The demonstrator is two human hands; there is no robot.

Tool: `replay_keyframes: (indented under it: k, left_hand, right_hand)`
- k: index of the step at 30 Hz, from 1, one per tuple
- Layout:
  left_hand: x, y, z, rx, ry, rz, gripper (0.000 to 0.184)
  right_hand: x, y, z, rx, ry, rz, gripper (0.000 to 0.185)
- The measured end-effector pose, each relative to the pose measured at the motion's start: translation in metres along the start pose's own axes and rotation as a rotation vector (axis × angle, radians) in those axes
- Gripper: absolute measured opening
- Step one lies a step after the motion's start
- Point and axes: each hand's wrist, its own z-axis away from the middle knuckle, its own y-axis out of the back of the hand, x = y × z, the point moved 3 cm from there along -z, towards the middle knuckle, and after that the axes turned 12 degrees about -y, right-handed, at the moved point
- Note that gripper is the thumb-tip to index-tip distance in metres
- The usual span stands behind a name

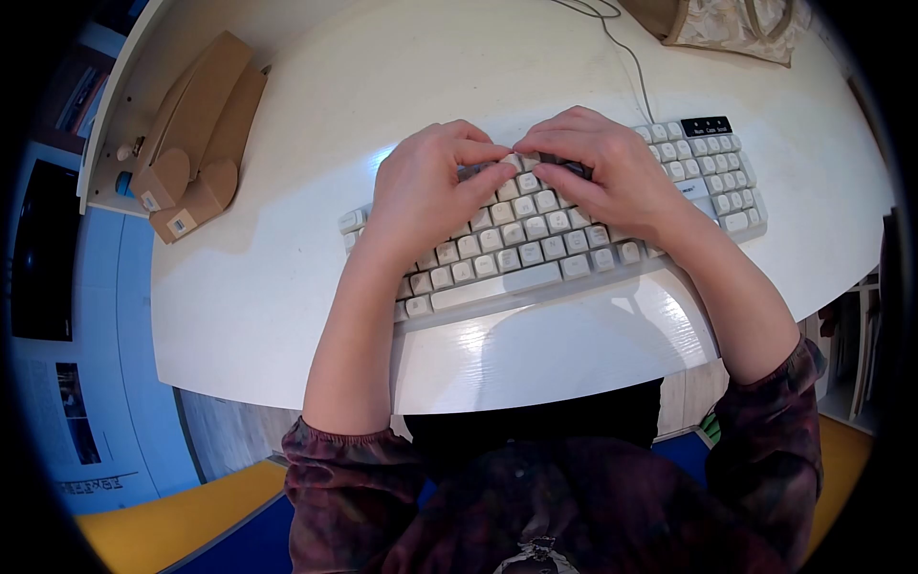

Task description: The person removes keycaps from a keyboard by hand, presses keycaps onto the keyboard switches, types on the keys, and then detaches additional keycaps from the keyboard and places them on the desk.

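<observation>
A white keyboard with pale, rounded keycaps lies at a slant on the desk. Both of my hands are over its back rows. My left hand has its thumb and index finger bent in at a light keycap in the back row. From the other side, my right hand brings its thumb and index finger to the same spot, with the fingertips of both hands almost meeting. Dark patches show beneath the fingers; whether these are bare key places or shadow I cannot tell. The hands hide part of the back rows.
Brown cardboard pieces lean at the desk's left side by a raised panel. A grey cable runs back from the keyboard. At the back right sits a beige patterned bag. The white desk has a curved front edge.
</observation>
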Motion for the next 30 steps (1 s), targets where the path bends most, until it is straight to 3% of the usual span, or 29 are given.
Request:
replay_keyframes:
  k: [12, 30]
  left_hand:
    - [0.016, -0.004, 0.001, 0.089, -0.273, -0.359, 0.015]
    - [0.022, -0.005, 0.002, 0.091, -0.286, -0.455, 0.015]
  right_hand:
    - [-0.005, -0.003, 0.001, 0.071, 0.11, 0.105, 0.016]
    - [-0.01, -0.003, 0.004, 0.133, 0.147, 0.188, 0.017]
